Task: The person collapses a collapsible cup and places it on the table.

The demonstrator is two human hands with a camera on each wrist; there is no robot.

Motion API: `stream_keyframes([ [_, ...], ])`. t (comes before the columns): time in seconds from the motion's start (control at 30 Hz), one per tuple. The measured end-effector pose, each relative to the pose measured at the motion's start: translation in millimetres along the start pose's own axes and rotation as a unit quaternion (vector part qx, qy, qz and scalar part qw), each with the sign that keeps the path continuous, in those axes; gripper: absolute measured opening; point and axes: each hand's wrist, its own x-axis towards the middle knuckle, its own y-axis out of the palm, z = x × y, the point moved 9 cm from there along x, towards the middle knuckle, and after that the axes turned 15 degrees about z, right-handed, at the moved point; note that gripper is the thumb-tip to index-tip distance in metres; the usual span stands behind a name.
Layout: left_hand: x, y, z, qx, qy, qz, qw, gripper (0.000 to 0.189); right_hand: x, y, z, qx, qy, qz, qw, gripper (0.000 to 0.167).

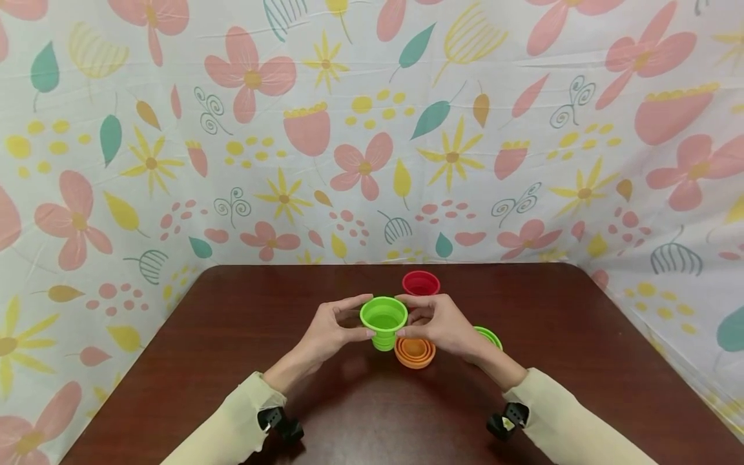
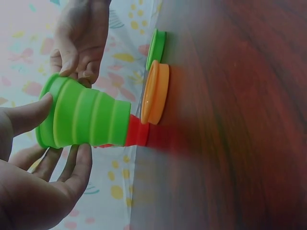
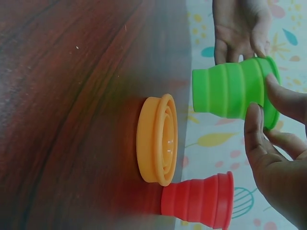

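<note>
While both hands share one cup, the head view shows the left hand and the right hand each pinching the rim of the tall green cup from its own side, each grip closed between thumb and fingers, the cup upright above the tabletop. The likeliest trouble is an uneven squeeze: if one grip pressed harder or eased first, the cup could tip toward the weaker side. An orange cup, folded low, sits just beside it, partly covered by the right hand, with a red cup farther back and a flattened green cup by the right forearm; a low sweep of that arm might nudge the flattened one. In the left wrist view the tall cup's ringed wall is drawn out, its base clear of the tabletop, so a hard downward push against the surface would probably fold the rings. In the right wrist view the orange rim lies near that base, and careless lowering could catch it; whether the orange and red cups touch, I cannot tell.
</note>
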Motion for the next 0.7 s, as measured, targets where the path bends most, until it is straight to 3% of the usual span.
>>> stream_keyframes([
  [0.7,-12.0,23.8,-11.9,-0.006,0.01,0.019,0.9998,0.063,-26.5,3,9,-0.008,0.002,-0.009,0.9999,0.064],
])
